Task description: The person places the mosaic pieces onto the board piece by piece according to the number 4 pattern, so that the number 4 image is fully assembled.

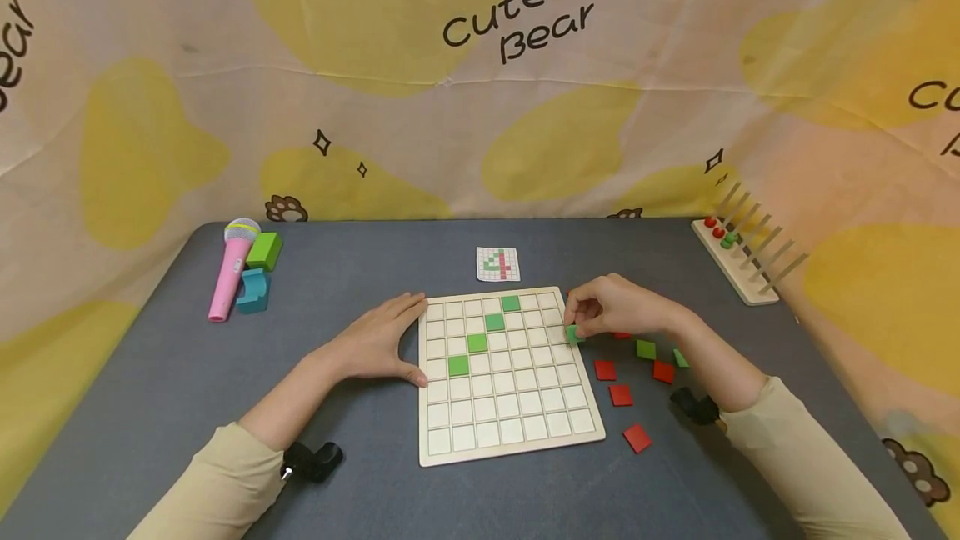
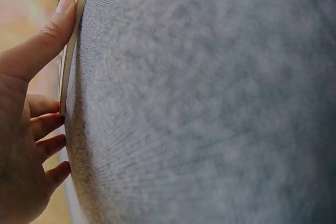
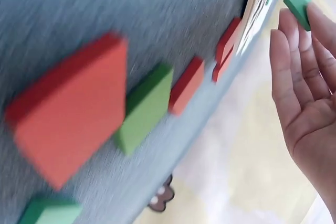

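Note:
A white square-grid board [image 1: 517,407] lies on the grey table, with several green tiles [image 1: 477,343] in a diagonal line across its upper cells. My left hand [image 1: 378,340] rests at the board's left edge, thumb and fingers spread and touching the rim. At the board's upper right edge my right hand [image 1: 618,307] pinches a green square tile [image 3: 298,4] between thumb and fingers. Loose red tiles [image 1: 621,395] and green tiles [image 1: 646,349] lie to the right of the board, some partly hidden by the right hand and forearm.
Beyond the board lies a small card [image 1: 498,264] with a green and red figure 4 on a grid. Far left are a pink toy microphone [image 1: 227,277], a green block [image 1: 264,251] and a blue curved block [image 1: 253,291]. A peg stand [image 1: 738,269] with beads stands far right.

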